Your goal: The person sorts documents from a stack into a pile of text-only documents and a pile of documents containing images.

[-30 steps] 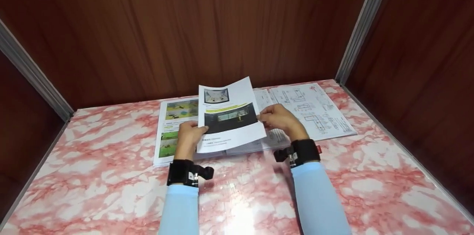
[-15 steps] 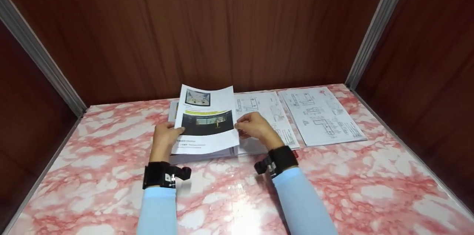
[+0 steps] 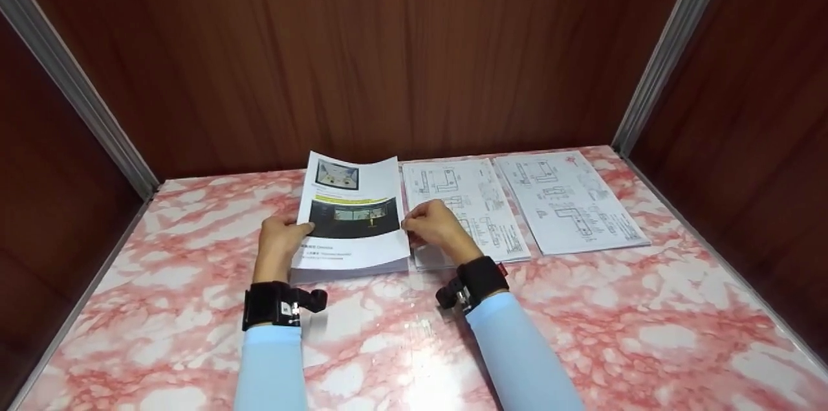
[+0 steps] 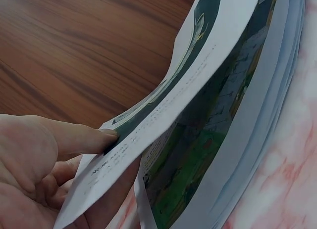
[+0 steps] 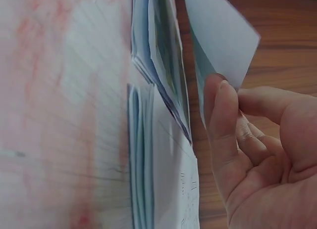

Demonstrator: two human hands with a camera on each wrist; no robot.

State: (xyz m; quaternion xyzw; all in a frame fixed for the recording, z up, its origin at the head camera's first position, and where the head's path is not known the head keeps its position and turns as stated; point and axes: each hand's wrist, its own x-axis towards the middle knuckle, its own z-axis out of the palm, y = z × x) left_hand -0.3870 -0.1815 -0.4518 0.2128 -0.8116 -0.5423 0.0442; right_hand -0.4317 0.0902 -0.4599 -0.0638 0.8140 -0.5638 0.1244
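Note:
Both hands hold a printed paper sheet (image 3: 352, 220) with a highlighted line and a dark picture, over a left paper stack (image 3: 365, 271). My left hand (image 3: 279, 239) pinches its left edge, thumb on top and fingers underneath. At the right edge, my right hand (image 3: 435, 226) pinches the sheet between thumb and fingertips. The left wrist view has the sheet (image 4: 166, 110) bowed and raised over a page with green pictures (image 4: 190, 174). In the right wrist view a gap separates the sheet (image 5: 225, 36) from the stack. The sheet hides most of the stack in the head view.
A middle stack of line drawings (image 3: 495, 230) lies just right of the left stack, partly behind my right hand. Another stack of drawings (image 3: 563, 197) lies farther right. The red-and-white marbled table (image 3: 614, 320) meets brown wood-grain panels (image 3: 388, 55) at the back and sides.
Both hands have carried the sheet leftward and lower, over the left stack. The middle and right stacks show more fully now. Both hands keep their pinch on the sheet.

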